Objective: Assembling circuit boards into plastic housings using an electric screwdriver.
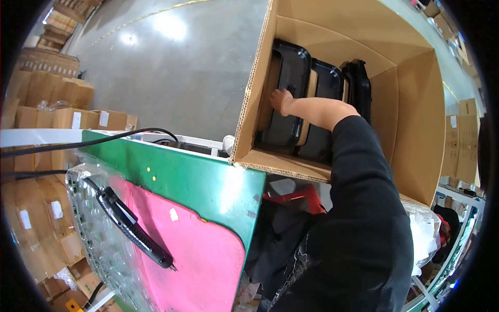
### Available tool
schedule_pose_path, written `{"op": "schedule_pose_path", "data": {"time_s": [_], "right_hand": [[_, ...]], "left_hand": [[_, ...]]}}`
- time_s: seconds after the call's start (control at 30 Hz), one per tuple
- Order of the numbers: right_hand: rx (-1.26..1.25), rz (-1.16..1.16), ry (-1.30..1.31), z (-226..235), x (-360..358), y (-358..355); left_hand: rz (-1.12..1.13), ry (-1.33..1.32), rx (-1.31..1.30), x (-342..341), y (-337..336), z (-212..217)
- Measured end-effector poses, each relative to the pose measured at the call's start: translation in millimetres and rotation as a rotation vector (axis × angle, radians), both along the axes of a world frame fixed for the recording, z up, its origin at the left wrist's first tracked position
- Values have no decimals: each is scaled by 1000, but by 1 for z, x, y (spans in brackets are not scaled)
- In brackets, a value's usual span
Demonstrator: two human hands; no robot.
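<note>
My right hand [281, 102] reaches down into an open cardboard box [418, 130], its fingers bent around the left part of a black plastic tray-like part [294, 65]. The fingertips are partly hidden against it. Beside that part stand more black parts of the same kind, one in the middle [327, 78] and others at the right [361, 86], with cardboard dividers [311, 86] between them. The black-sleeved right forearm crosses the box's near edge and covers some of them. My left hand is out of view.
A green workbench [208, 169] with a pink mat [208, 255] lies at the lower left. On it rest a black electric screwdriver [136, 229] and clear plastic trays [101, 234]. A black cable [93, 141] crosses the bench's back. Stacked cartons [47, 88] stand at the far left.
</note>
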State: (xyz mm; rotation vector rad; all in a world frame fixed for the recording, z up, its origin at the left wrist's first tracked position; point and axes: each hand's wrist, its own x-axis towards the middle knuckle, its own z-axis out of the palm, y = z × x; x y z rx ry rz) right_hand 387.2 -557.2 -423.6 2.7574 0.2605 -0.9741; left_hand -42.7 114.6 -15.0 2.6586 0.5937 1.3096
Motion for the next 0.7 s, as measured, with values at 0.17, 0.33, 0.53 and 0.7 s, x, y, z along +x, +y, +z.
{"op": "schedule_pose_path", "data": {"time_s": [0.17,0.33,0.53,0.7], "right_hand": [[-134,450,60,-30,-5,12],[9,458,-27,-105,-18,-1],[-234,572,-1,-79,-4,44],[39,493,-281,-97,-31,14]], "left_hand": [[42,1,11,13,7,-11],[89,2,22,7,11,-11],[165,-43,57,-23,12,0],[223,-131,91,-50,3,9]]}}
